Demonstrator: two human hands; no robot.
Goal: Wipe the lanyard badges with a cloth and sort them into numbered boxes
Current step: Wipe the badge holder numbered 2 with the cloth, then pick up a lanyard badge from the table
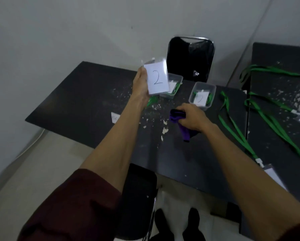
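Left grip (141,87): closed on the left edge of the clear plastic badge holder with a white card marked "2" (158,79). Held off the dark, paint-flecked bench (79,94), upper centre of the frame. Long axis of the badge near upright, top leaning slightly left, numbered face toward the camera. Green lanyard strap (152,100) hanging below the badge.

Right grip (193,117): clenched round the bunched purple cloth (182,126), low over the bench at centre frame. Below and to the right of the badge, and apart from it.

Two clear plastic boxes at the far bench edge:
- Left box (178,77): directly behind the badge, partly hidden.
- Right box (210,91): just above the right grip, with a white card and green strap inside. Numeral too blurred to confirm.

Loose green lanyards (232,126) at the right of the frame, awaiting handling.

Probable step in hand: wipe or sort, not decidable from this view. For wiping, move the cloth up and left to the card face. For sorting, carry the badge to the matching box. Right box nearer the right grip, left box nearer the left.
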